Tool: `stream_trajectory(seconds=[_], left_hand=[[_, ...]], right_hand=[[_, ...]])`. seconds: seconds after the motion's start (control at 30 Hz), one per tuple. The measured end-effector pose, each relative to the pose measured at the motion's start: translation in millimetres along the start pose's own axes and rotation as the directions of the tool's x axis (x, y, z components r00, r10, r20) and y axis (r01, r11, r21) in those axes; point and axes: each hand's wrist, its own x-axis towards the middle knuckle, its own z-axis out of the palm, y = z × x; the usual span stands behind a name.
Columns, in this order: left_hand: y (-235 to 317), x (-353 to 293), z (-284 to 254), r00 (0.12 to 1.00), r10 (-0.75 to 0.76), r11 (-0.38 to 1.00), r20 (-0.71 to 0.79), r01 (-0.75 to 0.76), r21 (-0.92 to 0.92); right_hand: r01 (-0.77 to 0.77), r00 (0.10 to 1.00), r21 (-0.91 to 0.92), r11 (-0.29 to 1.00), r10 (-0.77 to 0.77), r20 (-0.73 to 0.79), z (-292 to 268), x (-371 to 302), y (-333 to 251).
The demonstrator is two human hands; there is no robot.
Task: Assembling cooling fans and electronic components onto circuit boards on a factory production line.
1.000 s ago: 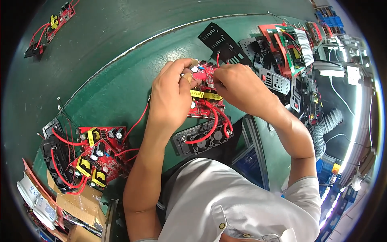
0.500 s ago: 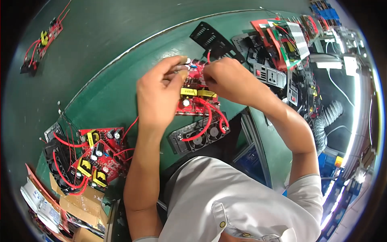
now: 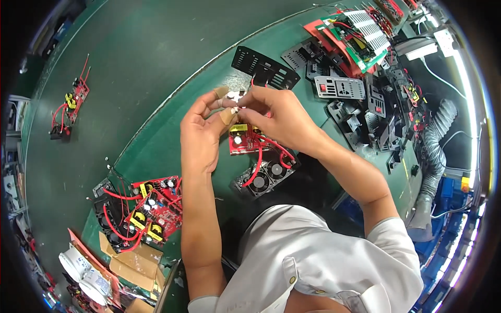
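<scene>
My left hand [image 3: 200,140], with tan coverings on its thumb and index finger, pinches at a small white piece [image 3: 234,110], too small to name surely. My right hand [image 3: 286,116] meets it fingertip to fingertip, thumb and finger closed around the same spot; what it grips is hidden. Both hands are over a red circuit board [image 3: 240,148] with yellow-wrapped transformers and thick red wires. The wires run to a dark end panel with two fans [image 3: 276,169] on the near side. Beyond the hands a black slotted panel [image 3: 266,68] leans, with red wire by it.
More red boards with fans and wires [image 3: 151,208] lie at left, above an open cardboard box [image 3: 133,266]. Another small wired board [image 3: 77,99] is at the far left. Metal panels [image 3: 339,87] and a stack with a green board [image 3: 360,41] crowd the right, near a grey duct [image 3: 432,167].
My right hand has moved left from the board's far right side to meet my left fingertips. The whole view has shifted, showing more of the right-hand panels.
</scene>
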Motion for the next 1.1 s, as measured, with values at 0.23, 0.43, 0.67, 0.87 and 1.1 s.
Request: stream_trajectory(seconds=[0.23, 0.43, 0.67, 0.87, 1.1], left_hand=[[0.4, 1.7, -7.9, 0.991, -0.130, 0.991, 0.021, 0.131, -0.028], [5.0, 0.9, -6.6, 0.989, -0.146, 0.985, 0.018, 0.147, -0.092], [-3.2, 1.0, -2.8, 0.998, -0.037, 0.993, 0.049, 0.043, -0.112], [-6.5, 4.0, -0.3, 0.998, -0.054, 0.987, 0.040, 0.059, -0.150], [-14.2, 1.3, 0.2, 0.928, 0.371, 0.725, 0.021, -0.304, 0.618]], right_hand=[[0.443, 0.860, -0.377, 0.813, -0.504, -0.079, 5.8, -1.5, 17.0], [0.474, 0.839, -0.451, 0.756, -0.544, -0.030, 7.4, -4.0, 17.2], [0.133, 0.981, -0.103, 0.986, -0.146, -0.127, 4.2, -4.6, 8.0], [0.151, 0.986, -0.202, 0.968, -0.162, -0.039, -4.3, 2.8, 8.2], [0.196, 0.979, -0.498, 0.844, -0.144, 0.141, -24.2, 11.5, 7.5]])
